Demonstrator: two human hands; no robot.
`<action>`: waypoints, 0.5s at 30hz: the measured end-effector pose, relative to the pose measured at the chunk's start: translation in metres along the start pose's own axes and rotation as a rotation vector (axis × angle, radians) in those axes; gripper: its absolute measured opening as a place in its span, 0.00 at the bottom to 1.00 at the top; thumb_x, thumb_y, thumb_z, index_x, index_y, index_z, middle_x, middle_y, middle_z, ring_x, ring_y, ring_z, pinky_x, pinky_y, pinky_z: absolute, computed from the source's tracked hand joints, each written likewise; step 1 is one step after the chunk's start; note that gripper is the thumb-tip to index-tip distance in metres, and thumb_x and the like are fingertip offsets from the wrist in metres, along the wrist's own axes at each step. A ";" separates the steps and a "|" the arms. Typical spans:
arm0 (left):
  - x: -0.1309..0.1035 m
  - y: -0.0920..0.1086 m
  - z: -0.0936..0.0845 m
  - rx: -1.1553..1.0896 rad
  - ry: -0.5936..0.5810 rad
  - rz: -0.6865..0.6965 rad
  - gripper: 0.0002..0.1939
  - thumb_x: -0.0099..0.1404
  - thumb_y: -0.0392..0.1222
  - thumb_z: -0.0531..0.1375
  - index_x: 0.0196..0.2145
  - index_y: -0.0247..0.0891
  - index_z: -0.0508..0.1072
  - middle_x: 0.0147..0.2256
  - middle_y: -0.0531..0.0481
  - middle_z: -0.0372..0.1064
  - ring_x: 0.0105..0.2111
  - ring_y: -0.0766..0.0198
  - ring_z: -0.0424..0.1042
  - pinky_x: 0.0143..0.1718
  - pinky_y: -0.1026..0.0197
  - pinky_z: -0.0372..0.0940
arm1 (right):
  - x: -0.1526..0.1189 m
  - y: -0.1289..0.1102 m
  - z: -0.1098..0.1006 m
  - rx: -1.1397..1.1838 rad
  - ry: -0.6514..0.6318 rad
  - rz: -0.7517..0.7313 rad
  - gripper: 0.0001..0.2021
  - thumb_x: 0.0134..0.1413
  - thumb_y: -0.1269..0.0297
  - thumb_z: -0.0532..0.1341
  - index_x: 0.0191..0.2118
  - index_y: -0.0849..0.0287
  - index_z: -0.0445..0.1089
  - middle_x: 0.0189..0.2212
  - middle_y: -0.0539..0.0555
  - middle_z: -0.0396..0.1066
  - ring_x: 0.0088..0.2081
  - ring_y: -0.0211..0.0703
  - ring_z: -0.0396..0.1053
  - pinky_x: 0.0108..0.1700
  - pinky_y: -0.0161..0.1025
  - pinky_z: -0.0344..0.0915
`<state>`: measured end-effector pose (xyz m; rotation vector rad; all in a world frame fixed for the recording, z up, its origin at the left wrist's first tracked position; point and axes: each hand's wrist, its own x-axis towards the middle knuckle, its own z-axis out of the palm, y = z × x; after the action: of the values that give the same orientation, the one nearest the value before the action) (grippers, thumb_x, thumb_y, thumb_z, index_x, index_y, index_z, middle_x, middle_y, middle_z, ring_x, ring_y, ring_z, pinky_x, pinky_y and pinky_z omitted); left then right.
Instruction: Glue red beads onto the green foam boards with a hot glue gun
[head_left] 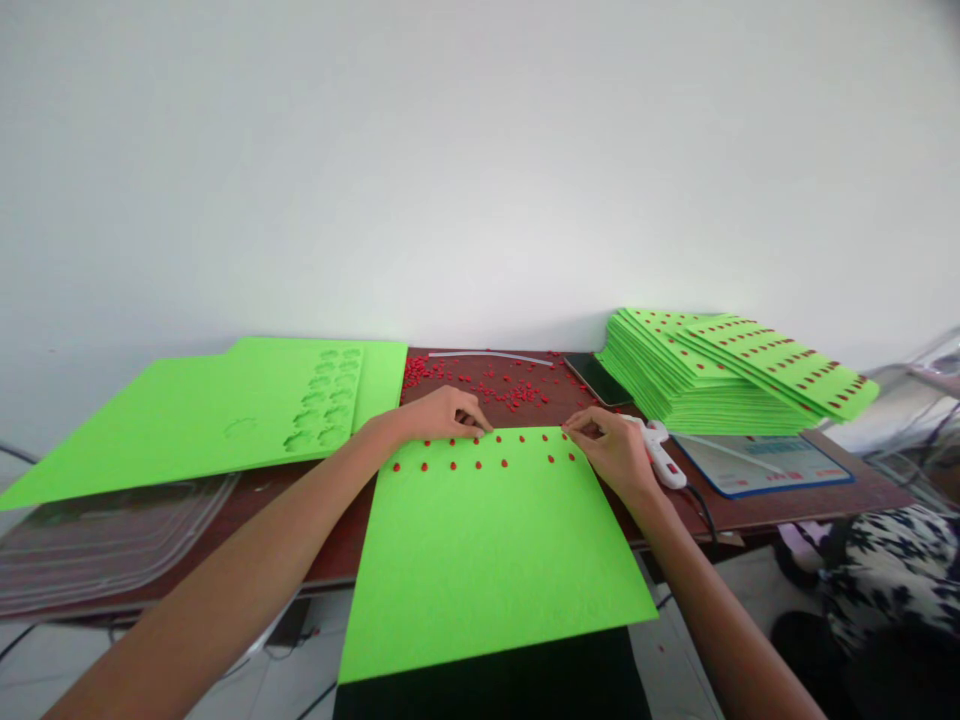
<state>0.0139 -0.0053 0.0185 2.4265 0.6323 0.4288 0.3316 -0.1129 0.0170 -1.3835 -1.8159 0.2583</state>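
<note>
A bright green sheet point(487, 560) lies before me, its far end on the dark red table and its near end over a black surface. Two rows of small red pieces point(453, 466) run across its far part. At the far edge, left of centre, my left hand point(448, 412) rests with its fingers pressed together; what they hold, if anything, is too small to name. My right hand point(606, 440) is at the far right corner, thumb and fingertips pinched beside a red piece; anything between them is hidden.
Loose red pieces point(517, 392) lie scattered behind the sheet, near a phone point(598, 380). Dotted green sheets point(675, 385) are stacked at right, beside a white glue gun point(663, 458) and its cable. Larger green sheets point(187, 420) lie at left. Patterned fabric point(892, 555) shows at lower right.
</note>
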 end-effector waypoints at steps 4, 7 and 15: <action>0.000 -0.001 0.000 -0.007 0.008 -0.008 0.12 0.66 0.47 0.66 0.45 0.43 0.83 0.34 0.49 0.75 0.30 0.68 0.69 0.34 0.65 0.61 | -0.003 0.002 0.002 -0.038 -0.013 0.025 0.03 0.55 0.63 0.65 0.32 0.54 0.75 0.27 0.50 0.78 0.28 0.44 0.73 0.33 0.40 0.68; 0.000 -0.002 0.001 -0.015 0.004 -0.011 0.12 0.66 0.47 0.66 0.45 0.43 0.83 0.34 0.49 0.74 0.30 0.68 0.69 0.33 0.65 0.61 | -0.004 0.003 0.003 -0.012 0.002 0.032 0.03 0.54 0.63 0.66 0.34 0.54 0.75 0.28 0.51 0.78 0.28 0.45 0.74 0.33 0.41 0.69; 0.000 0.000 -0.001 -0.018 -0.009 -0.027 0.14 0.66 0.49 0.66 0.46 0.43 0.83 0.34 0.49 0.75 0.31 0.67 0.71 0.34 0.65 0.61 | 0.018 0.002 -0.004 -0.158 -0.029 -0.039 0.15 0.63 0.66 0.58 0.50 0.55 0.78 0.41 0.57 0.81 0.40 0.49 0.78 0.46 0.46 0.71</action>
<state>0.0134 -0.0052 0.0195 2.3988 0.6544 0.4104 0.3342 -0.0978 0.0269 -1.4573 -1.9189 0.1173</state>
